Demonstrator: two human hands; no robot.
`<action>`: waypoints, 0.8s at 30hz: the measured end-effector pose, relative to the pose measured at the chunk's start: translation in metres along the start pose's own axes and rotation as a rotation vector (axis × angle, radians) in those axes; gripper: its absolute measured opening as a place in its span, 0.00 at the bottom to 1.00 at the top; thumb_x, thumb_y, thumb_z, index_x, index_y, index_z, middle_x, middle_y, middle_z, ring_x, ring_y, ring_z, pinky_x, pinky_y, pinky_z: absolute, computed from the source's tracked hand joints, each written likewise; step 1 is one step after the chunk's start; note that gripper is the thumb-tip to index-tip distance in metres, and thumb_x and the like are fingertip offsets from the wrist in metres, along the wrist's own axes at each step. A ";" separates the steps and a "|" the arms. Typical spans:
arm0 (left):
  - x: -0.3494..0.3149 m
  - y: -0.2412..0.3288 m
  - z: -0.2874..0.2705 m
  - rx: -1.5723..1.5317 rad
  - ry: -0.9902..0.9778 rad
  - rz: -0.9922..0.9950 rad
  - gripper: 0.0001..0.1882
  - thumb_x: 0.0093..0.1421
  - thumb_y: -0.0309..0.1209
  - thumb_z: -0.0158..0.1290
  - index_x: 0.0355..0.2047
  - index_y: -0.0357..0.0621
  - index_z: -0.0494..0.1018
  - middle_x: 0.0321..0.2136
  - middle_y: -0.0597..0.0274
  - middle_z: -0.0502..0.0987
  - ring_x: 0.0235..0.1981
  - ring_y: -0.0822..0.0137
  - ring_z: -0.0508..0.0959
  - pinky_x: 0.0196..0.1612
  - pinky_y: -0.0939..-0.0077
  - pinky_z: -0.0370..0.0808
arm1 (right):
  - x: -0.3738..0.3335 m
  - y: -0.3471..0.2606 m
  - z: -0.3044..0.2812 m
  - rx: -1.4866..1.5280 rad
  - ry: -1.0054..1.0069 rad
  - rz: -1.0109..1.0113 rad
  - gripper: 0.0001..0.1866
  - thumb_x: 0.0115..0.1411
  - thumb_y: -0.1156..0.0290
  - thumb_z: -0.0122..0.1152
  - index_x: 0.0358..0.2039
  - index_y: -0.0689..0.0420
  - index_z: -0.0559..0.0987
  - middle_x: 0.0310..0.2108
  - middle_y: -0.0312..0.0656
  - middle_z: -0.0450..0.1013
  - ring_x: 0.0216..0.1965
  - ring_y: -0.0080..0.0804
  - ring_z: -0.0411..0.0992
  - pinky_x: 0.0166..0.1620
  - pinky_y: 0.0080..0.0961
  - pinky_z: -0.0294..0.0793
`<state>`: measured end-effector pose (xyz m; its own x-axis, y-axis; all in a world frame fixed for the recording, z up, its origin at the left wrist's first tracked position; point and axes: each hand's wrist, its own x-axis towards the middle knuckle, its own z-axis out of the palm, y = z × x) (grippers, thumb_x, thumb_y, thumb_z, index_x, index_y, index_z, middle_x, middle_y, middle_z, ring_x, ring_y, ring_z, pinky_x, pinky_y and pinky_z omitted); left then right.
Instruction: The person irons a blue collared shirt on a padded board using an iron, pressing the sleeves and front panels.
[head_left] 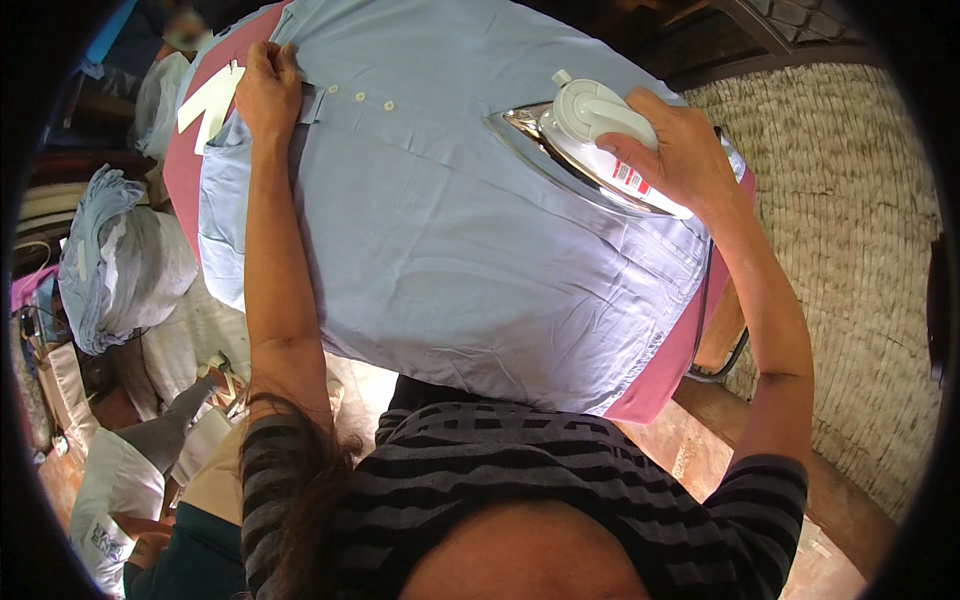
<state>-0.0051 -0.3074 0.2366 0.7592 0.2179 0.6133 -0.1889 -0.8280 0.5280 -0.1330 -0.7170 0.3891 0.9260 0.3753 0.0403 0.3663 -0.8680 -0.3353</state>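
Note:
A light blue button shirt (430, 230) lies spread over a pink-covered ironing board (655, 365), with a few light buttons along its far left part. My right hand (680, 150) is wrapped round the handle of a white electric iron (590, 125). The iron's shiny soleplate rests on the shirt, its tip pointing to the far left. At the board's far left, my left hand (268, 95) has its fingers pinched together on the shirt's edge. Beside that hand, V-shaped cream strips (210, 108) lie on the pink cover.
A pile of folded blue and grey clothes (125, 260) sits to the left of the board. A clear plastic bag (160, 100) is at the far left. The iron's dark cord (703, 300) hangs by the board's right edge. A woven mat (840, 250) covers the right side.

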 end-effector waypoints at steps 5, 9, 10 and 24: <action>-0.002 -0.005 -0.003 0.012 0.002 -0.018 0.11 0.62 0.38 0.57 0.35 0.44 0.73 0.26 0.54 0.81 0.28 0.50 0.81 0.32 0.59 0.74 | -0.010 0.006 -0.011 -0.027 -0.064 0.041 0.22 0.54 0.51 0.68 0.35 0.56 0.75 0.21 0.45 0.76 0.23 0.43 0.77 0.29 0.35 0.73; -0.001 0.002 -0.003 -0.029 0.010 -0.043 0.11 0.61 0.38 0.57 0.35 0.44 0.73 0.25 0.53 0.80 0.27 0.49 0.80 0.32 0.59 0.74 | -0.021 0.028 -0.017 -0.082 -0.101 -0.084 0.22 0.53 0.51 0.69 0.34 0.55 0.74 0.25 0.48 0.76 0.29 0.51 0.76 0.32 0.37 0.74; -0.003 0.002 -0.003 -0.035 0.010 -0.051 0.11 0.61 0.38 0.57 0.35 0.44 0.73 0.25 0.53 0.80 0.27 0.49 0.80 0.32 0.59 0.74 | -0.020 0.026 -0.015 -0.084 -0.096 -0.092 0.22 0.53 0.50 0.69 0.34 0.55 0.74 0.24 0.48 0.76 0.29 0.51 0.76 0.32 0.37 0.74; -0.005 0.014 -0.006 -0.087 0.010 -0.122 0.10 0.63 0.38 0.55 0.35 0.45 0.71 0.25 0.53 0.80 0.29 0.48 0.80 0.32 0.56 0.73 | 0.073 -0.073 0.026 -0.020 -0.017 0.027 0.25 0.56 0.44 0.63 0.36 0.55 0.78 0.22 0.48 0.77 0.28 0.48 0.77 0.32 0.40 0.74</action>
<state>-0.0151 -0.3171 0.2446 0.7740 0.3195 0.5467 -0.1493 -0.7470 0.6478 -0.0947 -0.6173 0.3920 0.9340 0.3569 0.0156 0.3432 -0.8840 -0.3174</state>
